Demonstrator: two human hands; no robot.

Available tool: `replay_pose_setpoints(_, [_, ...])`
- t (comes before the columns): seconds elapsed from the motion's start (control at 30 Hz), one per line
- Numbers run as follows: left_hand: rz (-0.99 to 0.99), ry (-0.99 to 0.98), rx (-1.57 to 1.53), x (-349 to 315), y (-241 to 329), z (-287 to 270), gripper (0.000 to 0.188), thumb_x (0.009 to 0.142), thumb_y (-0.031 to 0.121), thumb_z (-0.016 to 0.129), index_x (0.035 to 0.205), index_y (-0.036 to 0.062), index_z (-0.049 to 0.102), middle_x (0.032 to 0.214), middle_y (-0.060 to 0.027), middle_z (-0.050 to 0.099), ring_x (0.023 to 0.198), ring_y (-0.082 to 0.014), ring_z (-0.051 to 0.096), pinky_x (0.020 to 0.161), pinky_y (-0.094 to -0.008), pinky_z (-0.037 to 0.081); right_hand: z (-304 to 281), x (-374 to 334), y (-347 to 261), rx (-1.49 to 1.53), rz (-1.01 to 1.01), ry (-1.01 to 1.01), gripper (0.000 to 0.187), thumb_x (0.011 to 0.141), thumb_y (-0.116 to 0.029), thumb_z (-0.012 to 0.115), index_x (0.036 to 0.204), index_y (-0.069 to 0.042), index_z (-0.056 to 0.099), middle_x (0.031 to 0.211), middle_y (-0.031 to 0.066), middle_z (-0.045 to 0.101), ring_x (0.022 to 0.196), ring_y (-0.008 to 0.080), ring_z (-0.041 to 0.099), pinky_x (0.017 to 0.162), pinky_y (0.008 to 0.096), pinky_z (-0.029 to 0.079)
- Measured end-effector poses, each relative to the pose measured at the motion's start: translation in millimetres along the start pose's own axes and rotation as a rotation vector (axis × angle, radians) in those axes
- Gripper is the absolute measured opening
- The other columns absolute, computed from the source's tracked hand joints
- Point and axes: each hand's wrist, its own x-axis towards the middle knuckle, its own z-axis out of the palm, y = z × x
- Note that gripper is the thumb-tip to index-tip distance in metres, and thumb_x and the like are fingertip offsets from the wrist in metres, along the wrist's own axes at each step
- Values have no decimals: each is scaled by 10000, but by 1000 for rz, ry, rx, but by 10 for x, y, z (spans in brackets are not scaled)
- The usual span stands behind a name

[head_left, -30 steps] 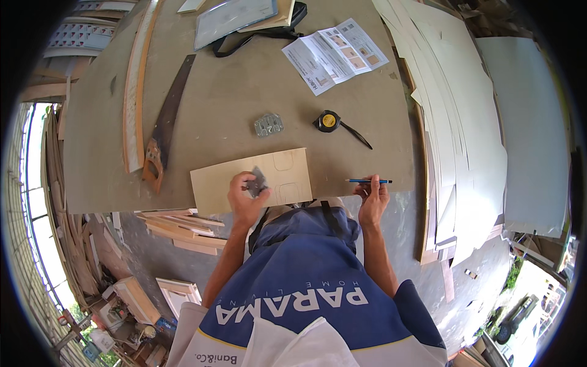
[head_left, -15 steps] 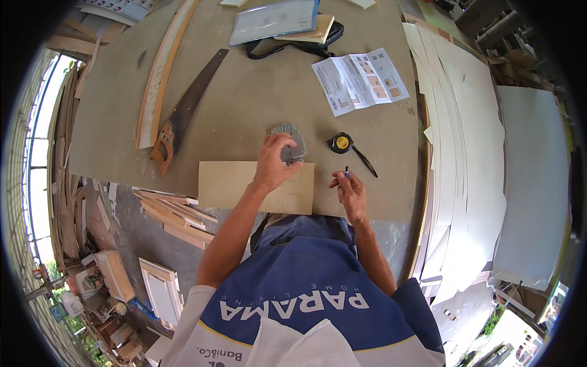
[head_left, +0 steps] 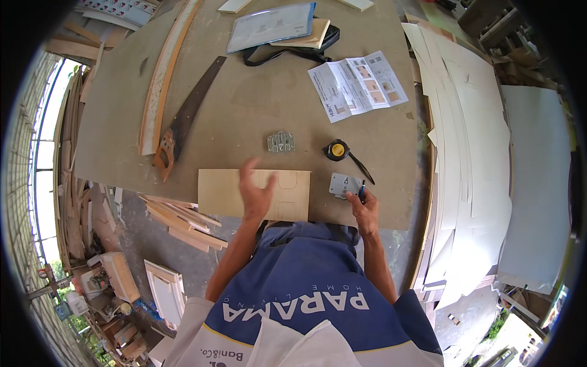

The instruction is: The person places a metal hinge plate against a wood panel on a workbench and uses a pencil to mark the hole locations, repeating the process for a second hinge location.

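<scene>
A thin light wooden board (head_left: 223,192) with pencilled outlines of rounded rectangles lies along the table's near edge. Above its middle hovers my left hand (head_left: 257,194), fingers apart, slightly blurred and holding nothing. To the right of the board, my right hand (head_left: 365,213) grips a small grey plate (head_left: 343,185) with cut-outs by its lower right corner. A dark-tipped blue pen (head_left: 362,191) sticks up between the same fingers. Just beyond the board rests a clear plastic piece (head_left: 280,142) with ribbed compartments. A black and yellow tape measure (head_left: 336,150) lies beyond the plate, its strap pointing toward me.
On the left lie a handsaw (head_left: 186,122) and a long wooden strip (head_left: 165,79). An unfolded instruction sheet (head_left: 358,85) is at the far right, near a clear folder (head_left: 272,27) over a black strap bag (head_left: 330,40). White sheets (head_left: 468,159) are stacked right of the table.
My left hand has released the grey plate and clear piece and drawn back over the board. The clear piece now lies on the table; the plate is in my right hand with the pen.
</scene>
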Motion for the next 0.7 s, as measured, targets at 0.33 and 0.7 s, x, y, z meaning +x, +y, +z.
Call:
replay_pose_setpoints(0.33, [-1387,265,-764,-880,-715,-701,503,872,276,868,1239,37,622,1111,-122,661,1110,-312,651,931,-501,550,-90,209,39,-296,-96,-24,273,944,-196,778,1068,42,726,792,-34,624,696,55,502,630,258,418])
replay_pose_setpoints(0.7, [-1087,442,-1128,-990,-186,-488,494,948,116,750,1397,81,545,1239,-95,677,1111,-294,685,942,-453,582,456,503,189,-159,-61,-32,194,986,-188,744,957,-7,678,673,-53,566,561,28,446,501,238,354])
